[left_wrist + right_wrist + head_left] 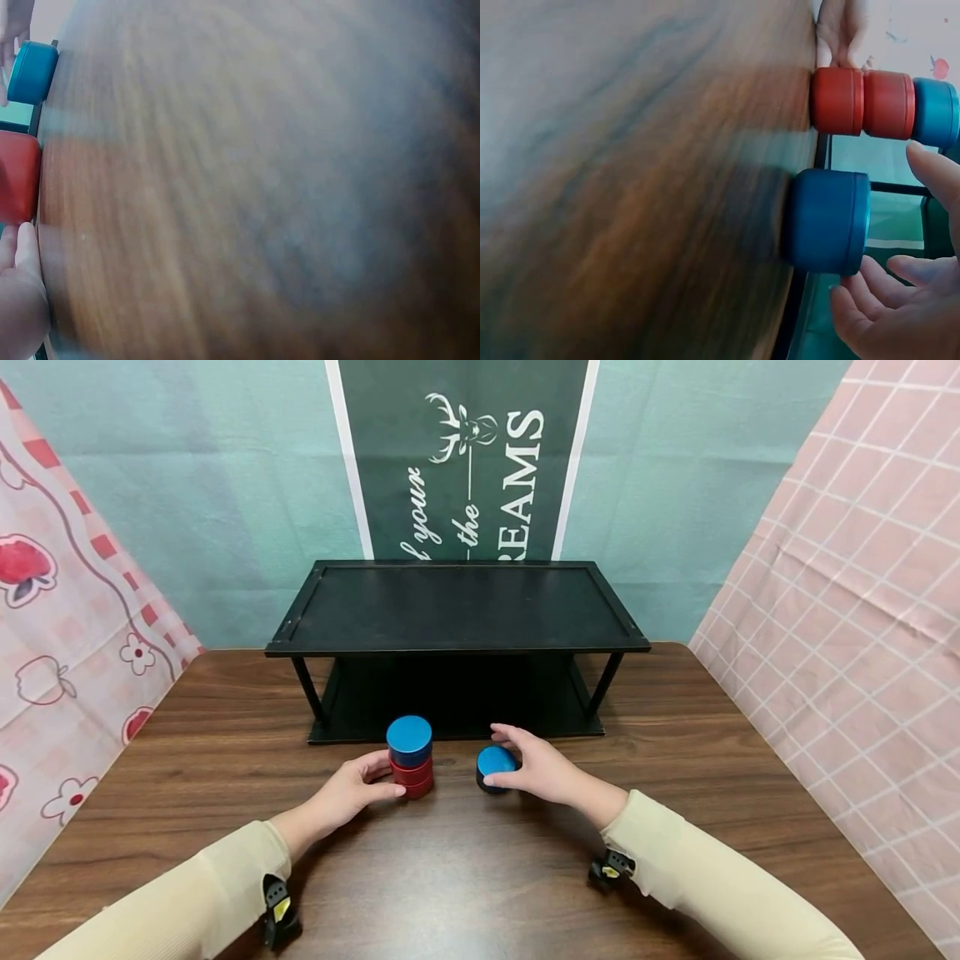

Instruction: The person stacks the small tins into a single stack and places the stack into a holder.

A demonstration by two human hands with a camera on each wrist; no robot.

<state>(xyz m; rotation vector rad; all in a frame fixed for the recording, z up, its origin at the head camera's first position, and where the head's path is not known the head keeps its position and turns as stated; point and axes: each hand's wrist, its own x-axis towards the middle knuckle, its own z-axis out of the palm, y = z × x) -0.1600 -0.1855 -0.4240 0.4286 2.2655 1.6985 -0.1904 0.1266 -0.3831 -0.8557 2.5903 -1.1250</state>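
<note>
A stack of small round lidded tins stands on the table: two red tins (412, 777) with a blue tin (410, 739) on top. At the stack's left side is my left hand (351, 789), thumb toward the near side and fingers toward the far side, fingertips right at the lower red tin (837, 100). To the right, a single blue tin (497, 767) rests on the table. Around it my right hand (543, 768) is spread, thumb at the near side and fingers beyond. In the right wrist view a gap shows between thumb and tin, while the fingertips (855, 279) are close to it.
A black two-level rack (457, 610) stands at the back of the wooden table (450, 893), its lower shelf (360, 732) just behind the tins. Cloths hang behind it and at both sides. A wrist camera (279, 912) sits on each sleeve.
</note>
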